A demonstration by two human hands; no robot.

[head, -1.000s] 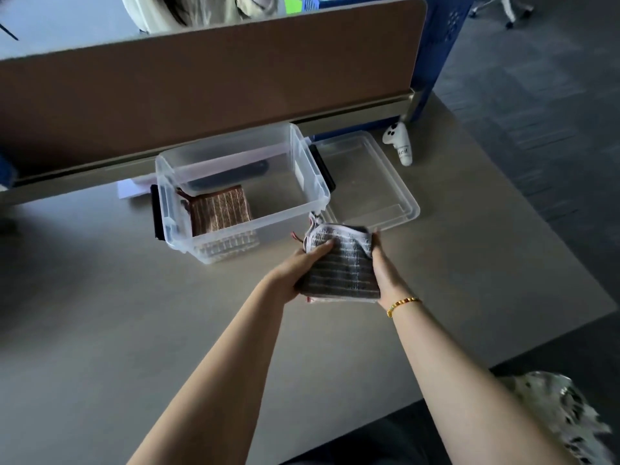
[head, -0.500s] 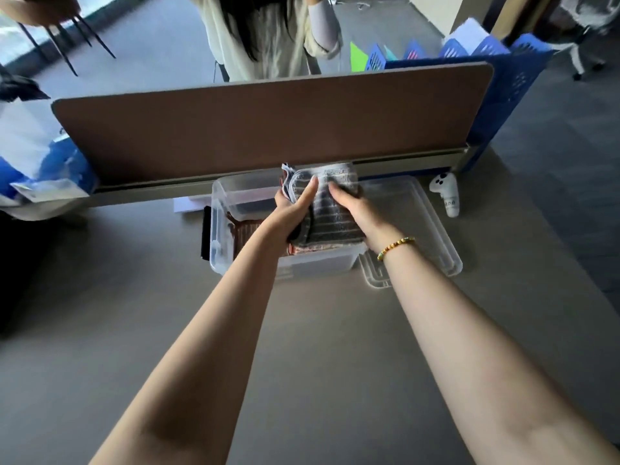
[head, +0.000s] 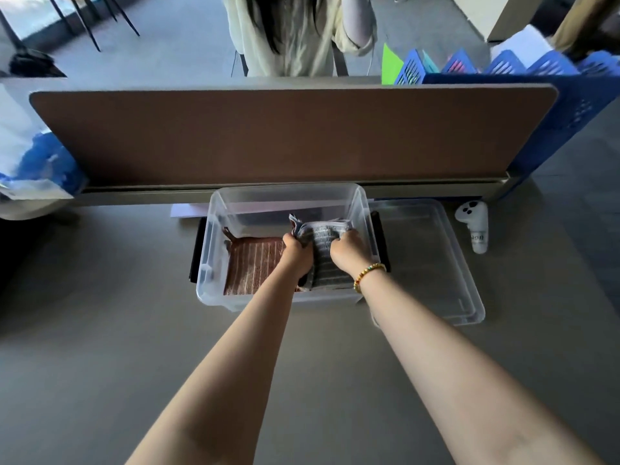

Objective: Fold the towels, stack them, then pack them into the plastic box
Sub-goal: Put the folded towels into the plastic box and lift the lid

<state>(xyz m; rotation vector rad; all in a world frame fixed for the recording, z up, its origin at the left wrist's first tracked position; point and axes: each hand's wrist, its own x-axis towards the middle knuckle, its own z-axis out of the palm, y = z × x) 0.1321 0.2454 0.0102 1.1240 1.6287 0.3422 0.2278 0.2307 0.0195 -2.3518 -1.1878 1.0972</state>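
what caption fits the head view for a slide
Both hands, left hand and right hand, lower a folded grey striped towel into the clear plastic box beside a brown one.

Only one bit of lettering shows up here: dark print on the lower body of the white controller (head: 474,229), lying on the surface to the right of the clear lid (head: 432,263). The letters are blurred and too small to read with any certainty. The two dark spots on its head are marks, not characters. A white paper sheet (head: 188,210) pokes out behind the plastic box (head: 214,209), and no print can be made out on it. Nothing else carries legible text, numbers or a brand.
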